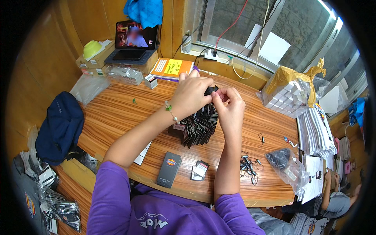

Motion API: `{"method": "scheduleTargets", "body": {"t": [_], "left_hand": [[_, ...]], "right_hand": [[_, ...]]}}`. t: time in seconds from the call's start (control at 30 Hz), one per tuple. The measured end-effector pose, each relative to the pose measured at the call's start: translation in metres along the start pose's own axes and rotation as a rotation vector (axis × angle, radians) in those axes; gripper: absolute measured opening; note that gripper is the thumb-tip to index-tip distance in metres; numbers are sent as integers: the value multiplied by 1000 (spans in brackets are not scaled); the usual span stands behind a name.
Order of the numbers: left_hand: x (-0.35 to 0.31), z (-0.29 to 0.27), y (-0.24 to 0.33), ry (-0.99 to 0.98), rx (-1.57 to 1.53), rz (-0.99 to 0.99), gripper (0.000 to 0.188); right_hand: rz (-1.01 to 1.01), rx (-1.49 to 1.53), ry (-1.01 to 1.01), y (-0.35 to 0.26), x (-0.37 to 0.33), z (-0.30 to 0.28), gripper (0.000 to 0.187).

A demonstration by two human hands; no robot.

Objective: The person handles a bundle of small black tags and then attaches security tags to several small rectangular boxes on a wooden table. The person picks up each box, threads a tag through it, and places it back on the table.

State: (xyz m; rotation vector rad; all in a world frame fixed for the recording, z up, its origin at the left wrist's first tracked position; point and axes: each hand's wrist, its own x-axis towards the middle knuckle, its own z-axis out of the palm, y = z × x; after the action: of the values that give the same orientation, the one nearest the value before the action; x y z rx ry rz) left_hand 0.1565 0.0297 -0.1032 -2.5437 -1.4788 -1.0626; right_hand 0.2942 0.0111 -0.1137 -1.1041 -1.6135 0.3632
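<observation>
- Wood-striped desk point(258, 133) is set beneath a window point(243, 17), and a tablet point(135, 37) is propped at its far left.
- On the middle of the desk, a bundle of black tags point(201, 131) is fanned out below the two hands, its lower edges spread toward the near side.
- By the left hand point(196, 92), a dark gathered end point(210, 91) above the tags is gripped between curled fingers.
- By the right hand point(229, 100), the edge of that same end is pinched between thumb and forefinger; whether a fine thread is also held cannot be told.
- Each tag is judged light, thin and fairly stiff, with corners that could be bent; smooth faces may be slid over one another if the stack is squeezed flat.
- More weight and sway should be expected from the whole bundle, so it is best grasped at the gathered end, with the fan supported from beneath.
- Nearer the body, a dark grey box point(169, 169) and small cards point(199, 171) are laid; loose black cords point(249, 168) are heaped to their right.
</observation>
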Motion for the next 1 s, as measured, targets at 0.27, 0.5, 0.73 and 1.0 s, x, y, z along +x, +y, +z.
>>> {"method": "scheduleTargets", "body": {"t": [0.27, 0.5, 0.73, 1.0], "left_hand": [[-2, 4, 2, 74, 79, 53, 20], [-5, 2, -4, 55, -9, 13, 23], [0, 16, -30, -118, -761, -204, 17], [-8, 20, -49, 20, -1350, -257, 22]], "right_hand": [[238, 276, -138, 16, 3, -1, 9], [650, 1537, -442, 46, 11, -7, 12], [666, 1791, -591, 71, 12, 0, 13], [782, 1967, -633, 59, 11, 7, 25]]}}
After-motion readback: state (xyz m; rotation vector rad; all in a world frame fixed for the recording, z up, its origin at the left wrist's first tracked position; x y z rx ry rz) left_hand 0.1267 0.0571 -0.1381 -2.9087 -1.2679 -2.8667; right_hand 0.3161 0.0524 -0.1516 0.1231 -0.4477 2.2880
